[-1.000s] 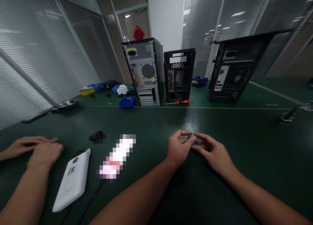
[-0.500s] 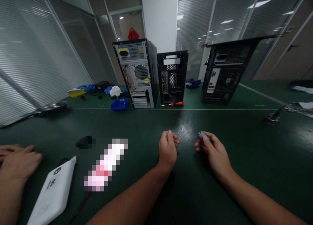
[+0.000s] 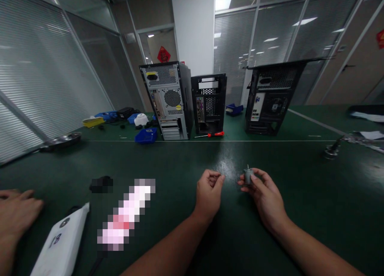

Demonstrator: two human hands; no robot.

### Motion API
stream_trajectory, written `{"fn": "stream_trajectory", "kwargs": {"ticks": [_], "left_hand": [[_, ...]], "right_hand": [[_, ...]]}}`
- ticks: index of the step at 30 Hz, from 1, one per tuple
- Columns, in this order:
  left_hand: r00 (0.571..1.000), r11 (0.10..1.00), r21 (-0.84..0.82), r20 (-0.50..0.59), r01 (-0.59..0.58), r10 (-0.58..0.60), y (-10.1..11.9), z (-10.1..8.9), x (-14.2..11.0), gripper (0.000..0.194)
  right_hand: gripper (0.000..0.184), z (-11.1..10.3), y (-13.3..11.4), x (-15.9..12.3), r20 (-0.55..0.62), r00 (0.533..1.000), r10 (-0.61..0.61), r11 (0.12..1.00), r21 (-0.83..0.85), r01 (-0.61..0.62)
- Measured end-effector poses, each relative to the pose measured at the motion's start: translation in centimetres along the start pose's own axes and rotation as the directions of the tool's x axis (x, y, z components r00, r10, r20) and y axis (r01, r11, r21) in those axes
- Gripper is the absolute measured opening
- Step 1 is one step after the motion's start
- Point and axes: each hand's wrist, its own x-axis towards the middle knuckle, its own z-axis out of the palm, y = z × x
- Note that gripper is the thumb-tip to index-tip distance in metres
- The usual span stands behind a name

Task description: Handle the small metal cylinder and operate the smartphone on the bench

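Observation:
My right hand [image 3: 262, 194] pinches a small grey cylindrical part [image 3: 247, 176] with a thin pin sticking up, held just above the green table [image 3: 180, 160]. My left hand [image 3: 208, 192] is a short way to its left, fingers curled into a pinch on something too small to make out. The two hands are apart, both low over the table in front of me.
Another person's hands [image 3: 15, 212] rest at the far left beside a white device [image 3: 58, 246]. Three computer cases [image 3: 168, 100] [image 3: 208, 104] [image 3: 271, 98] stand across the table, with a red-handled screwdriver [image 3: 211, 135], blue bins [image 3: 146, 136] and a metal dish [image 3: 61, 141].
My hands were together on the small part; they have since separated, the right keeping the grey part and lifting it upright. The view has tilted up slightly.

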Motion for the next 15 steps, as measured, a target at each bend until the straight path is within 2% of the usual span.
{"fn": "stream_trajectory", "kwargs": {"ticks": [4, 11, 15], "left_hand": [[0.999, 0.998, 0.049, 0.021, 0.03, -0.031, 0.14, 0.03, -0.06, 0.022], [0.999, 0.992, 0.119, 0.043, -0.031, 0.026, 0.49, -0.26, -0.19, 0.027], [0.997, 0.977, 0.197, 0.033, -0.078, 0.073, 0.39, -0.39, -0.19, 0.04]], "right_hand": [[0.053, 0.05, 0.04, -0.14, -0.004, 1.0, -0.022, 0.999, -0.028, 0.022], [0.034, 0.13, -0.07, -0.11, -0.015, 1.0, 0.008, 0.999, 0.05, -0.007], [0.031, 0.41, -0.47, -0.47, -0.023, 1.0, -0.017, 0.999, -0.035, 0.016]]}}
